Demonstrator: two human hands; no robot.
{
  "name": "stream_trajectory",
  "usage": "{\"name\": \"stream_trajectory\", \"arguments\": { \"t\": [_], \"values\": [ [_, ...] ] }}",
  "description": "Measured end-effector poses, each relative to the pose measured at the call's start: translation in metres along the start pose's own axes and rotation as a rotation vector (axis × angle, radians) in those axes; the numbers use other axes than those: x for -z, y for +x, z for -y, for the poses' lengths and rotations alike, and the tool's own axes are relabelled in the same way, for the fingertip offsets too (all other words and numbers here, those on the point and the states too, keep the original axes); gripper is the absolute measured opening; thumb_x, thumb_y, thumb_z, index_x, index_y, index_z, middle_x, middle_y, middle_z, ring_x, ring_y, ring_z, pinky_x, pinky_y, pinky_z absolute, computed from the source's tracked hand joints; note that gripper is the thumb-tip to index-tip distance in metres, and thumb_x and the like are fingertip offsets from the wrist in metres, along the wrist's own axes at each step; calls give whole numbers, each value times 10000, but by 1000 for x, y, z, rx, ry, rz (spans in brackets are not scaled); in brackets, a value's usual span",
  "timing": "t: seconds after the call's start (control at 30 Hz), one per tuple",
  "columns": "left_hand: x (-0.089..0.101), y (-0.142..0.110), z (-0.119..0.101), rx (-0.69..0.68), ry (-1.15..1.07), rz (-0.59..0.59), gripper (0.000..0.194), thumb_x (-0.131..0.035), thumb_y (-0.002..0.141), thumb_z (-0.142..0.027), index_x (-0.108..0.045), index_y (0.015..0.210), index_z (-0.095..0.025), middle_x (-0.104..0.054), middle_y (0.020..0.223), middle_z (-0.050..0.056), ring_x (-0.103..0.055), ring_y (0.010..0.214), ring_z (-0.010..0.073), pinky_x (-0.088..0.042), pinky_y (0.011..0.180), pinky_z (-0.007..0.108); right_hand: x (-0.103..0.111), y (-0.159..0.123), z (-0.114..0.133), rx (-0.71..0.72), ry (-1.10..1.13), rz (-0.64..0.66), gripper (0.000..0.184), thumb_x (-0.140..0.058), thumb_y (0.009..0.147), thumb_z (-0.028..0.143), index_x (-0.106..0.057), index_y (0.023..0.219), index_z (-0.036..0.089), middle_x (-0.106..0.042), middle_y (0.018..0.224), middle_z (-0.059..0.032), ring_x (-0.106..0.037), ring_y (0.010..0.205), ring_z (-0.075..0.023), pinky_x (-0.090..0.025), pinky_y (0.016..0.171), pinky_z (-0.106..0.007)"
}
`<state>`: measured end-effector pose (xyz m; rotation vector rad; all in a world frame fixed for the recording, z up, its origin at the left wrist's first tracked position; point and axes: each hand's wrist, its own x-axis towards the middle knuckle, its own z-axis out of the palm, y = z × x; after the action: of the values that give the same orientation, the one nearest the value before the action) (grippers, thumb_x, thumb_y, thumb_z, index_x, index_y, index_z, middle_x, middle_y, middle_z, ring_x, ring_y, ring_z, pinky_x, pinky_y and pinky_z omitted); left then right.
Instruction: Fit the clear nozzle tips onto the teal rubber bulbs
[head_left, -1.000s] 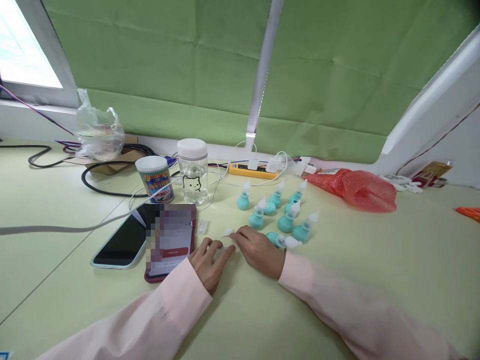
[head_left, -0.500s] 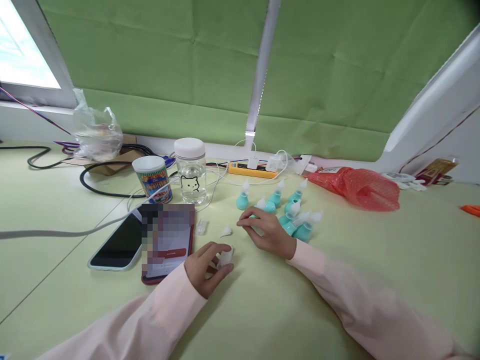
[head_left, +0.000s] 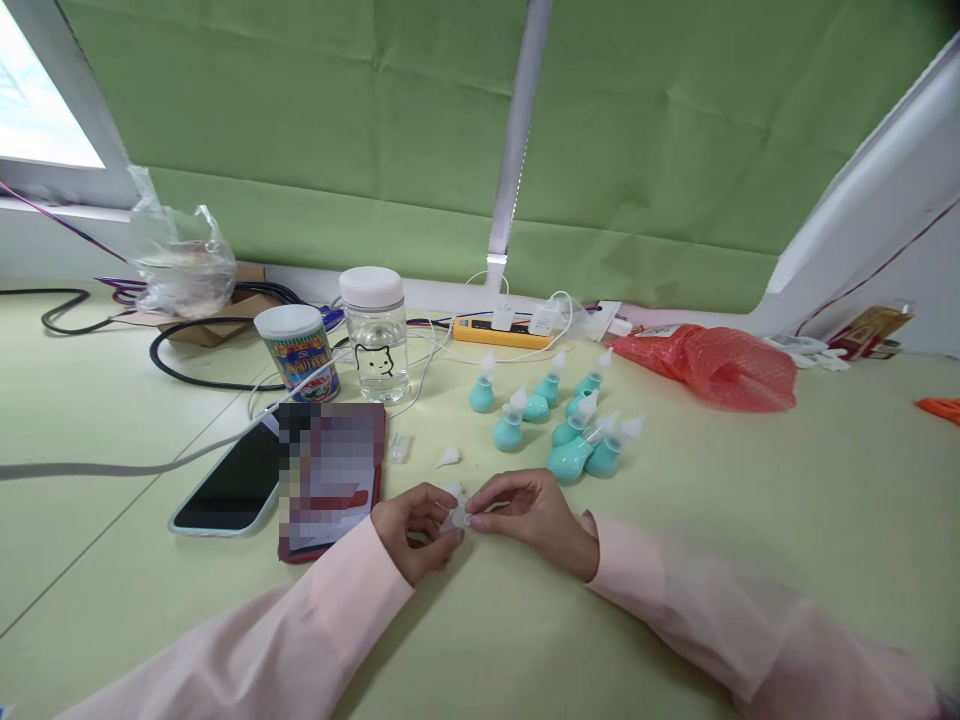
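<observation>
Both hands meet low over the table, right of the phones. My left hand (head_left: pixel 420 530) is closed around a small clear plastic piece (head_left: pixel 453 512), partly hidden by the fingers. My right hand (head_left: pixel 529 515) pinches at the right end of that same piece, where a small whitish round edge shows. Just beyond them lies a loose white pointed nozzle tip (head_left: pixel 448 457), and left of it a small clear plastic part (head_left: pixel 400 448). Several teal rubber bulb nasal aspirators stand behind my right hand, among them one upright aspirator (head_left: pixel 508 430) and one lying tilted (head_left: pixel 570 460).
To the left lie a red-cased phone (head_left: pixel 330 520) and a dark-screened phone (head_left: pixel 229 490). Behind them stand a paper tub (head_left: pixel 300 355) and a lidded water bottle (head_left: pixel 375 340), with cables around. A yellow power strip (head_left: pixel 499 333) and red bubble wrap (head_left: pixel 720 365) are at the back.
My right hand has come from beside the aspirators down and toward me, meeting the left hand at the clear piece. An aspirator formerly behind it now shows fully. The view has shifted slightly.
</observation>
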<state>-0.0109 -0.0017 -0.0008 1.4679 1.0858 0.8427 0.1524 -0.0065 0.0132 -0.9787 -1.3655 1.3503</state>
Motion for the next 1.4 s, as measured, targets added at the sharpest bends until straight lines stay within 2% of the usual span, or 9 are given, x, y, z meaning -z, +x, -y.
{"name": "stream_trajectory", "arguments": {
  "t": [0.2, 0.43, 0.53, 0.63, 0.7, 0.8, 0.93, 1.13, 1.4],
  "values": [
    [1, -1, 1, -44, 44, -12, 318, -587, 559, -243, -604, 840, -96, -567, 570, 17, -498, 451, 94, -438, 388, 193, -4, -2, -4, 69, 4, -125, 118, -718, 508, 137, -657, 606, 161, -669, 653, -23, -621, 631, -148, -524, 601, -258],
    [1, 0, 6, 12, 27, 17, 364, -572, 570, -239, -620, 889, -71, -542, 482, 2, -516, 402, 102, -454, 407, 218, -4, -3, -8, 111, -60, -96, 84, -690, 558, 161, -652, 632, 168, -669, 680, -28, -625, 658, -154, -534, 595, -257],
    [1, 0, 6, 13, 18, 6, 357, -565, 572, -234, -616, 885, -68, -541, 481, 4, -511, 391, 101, -452, 394, 217, -5, -4, -8, 215, -148, -131, 41, -650, 607, 147, -641, 638, 173, -663, 684, -26, -625, 669, -152, -534, 591, -252],
    [0, 0, 5, 7, 7, 3, 342, -572, 568, -229, -614, 870, -75, -539, 495, 1, -501, 384, 93, -442, 375, 206, -6, -7, -7, 393, -292, -148, 56, -611, 647, 134, -638, 651, 183, -663, 683, -25, -622, 649, -144, -529, 599, -256],
    [0, 0, 5, 15, 8, 6, 335, -576, 566, -225, -614, 864, -77, -538, 491, -2, -496, 378, 91, -440, 376, 206, -7, -8, -6, 500, -382, -134, 76, -596, 663, 127, -639, 666, 190, -663, 678, -25, -617, 639, -139, -521, 599, -256],
    [0, 0, 5, 25, 12, 14, 318, -577, 566, -214, -618, 853, -83, -537, 475, -6, -489, 376, 87, -439, 382, 203, -7, -9, -5, 585, -458, -117, 99, -578, 682, 114, -637, 696, 193, -652, 685, -28, -606, 644, -133, -509, 592, -250],
    [0, 0, 5, 22, 11, 10, 313, -574, 563, -208, -621, 845, -82, -533, 478, -9, -489, 376, 83, -435, 379, 195, -6, -8, -6, 614, -485, -129, 105, -569, 685, 100, -631, 689, 185, -631, 678, -37, -597, 637, -128, -498, 580, -242],
    [0, 0, 5, 36, 11, 6, 327, -600, 561, -213, -627, 856, -74, -537, 462, -7, -499, 371, 86, -437, 378, 191, -5, -7, -5, 627, -516, -69, 96, -557, 683, 119, -616, 651, 188, -639, 693, -37, -604, 635, -126, -497, 581, -234],
    [0, 0, 7, 28, 37, -7, 343, -578, 567, -221, -617, 869, -62, -523, 451, -10, -496, 365, 91, -454, 387, 207, -5, -8, -5, 653, -506, -79, 121, -552, 692, 93, -613, 653, 190, -630, 679, -32, -599, 633, -122, -499, 578, -235]
  ]
}}
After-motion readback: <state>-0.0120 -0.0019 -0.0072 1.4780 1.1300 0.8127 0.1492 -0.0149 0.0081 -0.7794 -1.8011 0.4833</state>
